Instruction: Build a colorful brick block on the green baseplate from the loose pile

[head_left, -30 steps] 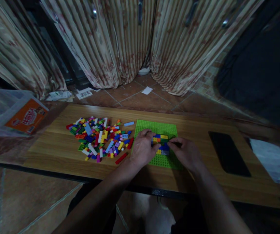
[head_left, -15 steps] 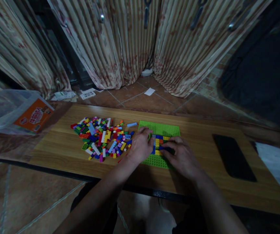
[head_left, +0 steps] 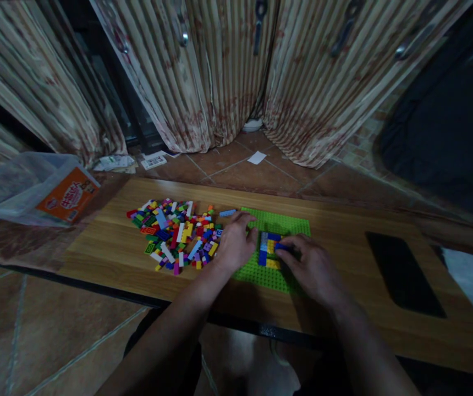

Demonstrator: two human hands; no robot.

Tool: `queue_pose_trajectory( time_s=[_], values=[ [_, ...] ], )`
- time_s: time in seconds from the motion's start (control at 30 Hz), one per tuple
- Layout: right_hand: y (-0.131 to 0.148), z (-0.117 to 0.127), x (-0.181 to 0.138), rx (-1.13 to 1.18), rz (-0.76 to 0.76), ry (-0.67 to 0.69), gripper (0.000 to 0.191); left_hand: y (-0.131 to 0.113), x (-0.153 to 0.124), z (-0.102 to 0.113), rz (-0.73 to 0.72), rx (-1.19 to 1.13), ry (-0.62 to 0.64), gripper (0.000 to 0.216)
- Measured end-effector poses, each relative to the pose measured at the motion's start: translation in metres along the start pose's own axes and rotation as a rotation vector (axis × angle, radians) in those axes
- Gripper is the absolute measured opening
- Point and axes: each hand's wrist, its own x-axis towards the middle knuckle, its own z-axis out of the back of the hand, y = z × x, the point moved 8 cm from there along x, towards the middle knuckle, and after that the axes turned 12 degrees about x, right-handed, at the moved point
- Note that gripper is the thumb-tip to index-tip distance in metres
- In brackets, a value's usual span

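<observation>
Brickwork (head_left: 263,257) lay between the half-open, seemingly empty left hand (head_left: 236,245) and the nearer right hand (head_left: 313,267), which pinched a blue brick (head_left: 280,247).

A home, by the patterned curtains (head_left: 228,77) and toy bricks (head_left: 181,234).

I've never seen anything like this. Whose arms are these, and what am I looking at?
No machine here: these are a person's two bare hands. Every picture comes from one camera worn on that person's head, looking forward and down. On the wooden table lie a heap of loose colourful bricks, a green studded baseplate with joined bricks on it, and a flat black object. The right hand pinches a blue brick at the joined bricks; I can't tell whether it is attached. The left hand, open over the baseplate's left side, seems empty.
</observation>
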Motion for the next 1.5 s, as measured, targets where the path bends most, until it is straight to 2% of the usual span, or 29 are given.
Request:
queue_pose_trajectory(
  time_s=[0.1,0.3,0.47,0.6,0.67,0.73,0.83,0.93,1.2,1.33,1.43,1.5],
  values=[
    [0.014,-0.006,-0.001,0.053,0.03,-0.015,0.012,0.012,0.006,0.017,0.018,-0.02,-0.1,0.021],
    [0.055,-0.054,-0.003,0.076,0.169,0.176,0.009,0.046,0.012,0.055,0.144,-0.056,-0.296,0.02],
    [0.067,-0.088,0.0,0.093,0.228,0.295,0.012,0.066,0.011,0.069,0.228,-0.089,-0.328,0.023],
    [0.068,-0.102,0.003,0.136,0.231,0.341,0.019,0.073,0.012,0.075,0.233,-0.073,-0.339,0.024],
    [0.069,-0.102,0.005,0.18,0.231,0.316,0.022,0.073,0.012,0.077,0.235,-0.054,-0.317,0.024],
    [0.07,-0.099,0.009,0.21,0.231,0.266,0.021,0.07,0.014,0.075,0.202,-0.031,-0.231,0.024],
    [0.068,-0.093,0.014,0.199,0.23,0.185,0.017,0.053,0.014,0.069,0.043,0.074,-0.046,0.024],
    [0.065,-0.089,0.017,0.178,0.231,0.135,0.016,0.042,0.008,0.063,-0.118,0.227,0.073,0.026],
    [0.07,-0.086,0.011,0.152,0.232,0.132,0.017,0.048,0.002,0.046,-0.189,0.478,0.194,0.016],
    [0.071,-0.077,0.012,0.146,0.223,0.095,0.018,0.045,0.004,0.05,-0.193,0.387,0.18,0.014],
    [0.067,-0.06,0.013,0.163,0.203,0.011,0.019,0.046,0.006,0.052,-0.106,0.142,0.186,0.016],
    [0.061,-0.045,0.013,0.191,0.169,-0.065,0.018,0.044,0.005,0.046,-0.034,-0.088,0.232,0.018]
  ],
)
